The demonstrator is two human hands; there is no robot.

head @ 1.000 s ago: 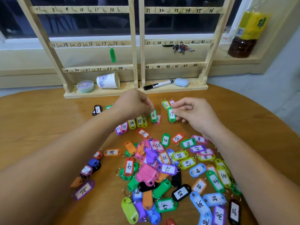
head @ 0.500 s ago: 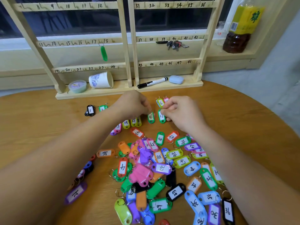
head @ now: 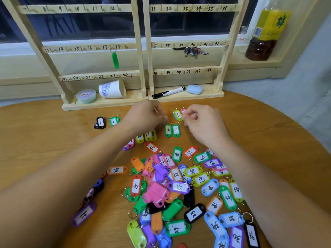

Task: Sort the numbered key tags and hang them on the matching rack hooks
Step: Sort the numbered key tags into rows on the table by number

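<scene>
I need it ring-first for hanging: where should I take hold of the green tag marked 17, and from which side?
Probably pinch green tag 17 at its near, rounded end, coming from above and the right. It lies flat with its ring pointing toward the rack, so this leaves the ring free for hanging; tag 16 crowds its left edge.

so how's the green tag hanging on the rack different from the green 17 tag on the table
The hanging green tag dangles upright by its ring from a rack hook between 17 and 18; tag 17 lies flat on the table beside tag 16. The hanging tag shows no number; tag 17's label faces up. Both are green with a metal ring.
</scene>
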